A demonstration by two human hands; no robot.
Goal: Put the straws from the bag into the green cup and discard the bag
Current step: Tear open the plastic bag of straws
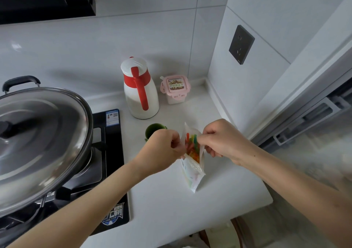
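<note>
A clear plastic bag [193,173] hangs above the white counter, its mouth pulled apart. Inside it stand several coloured straws [192,148], orange, yellow and green. My left hand [162,148] pinches the bag's left edge. My right hand [224,141] pinches the right edge near the straw tips. The green cup [153,130] stands on the counter just behind my left hand, which partly hides it.
A white and red thermos jug [141,93] and a pink-lidded container [175,89] stand at the back near the wall. A lidded steel wok [38,139] sits on the black gas hob [112,171] at left. The counter edge [262,204] drops off at right.
</note>
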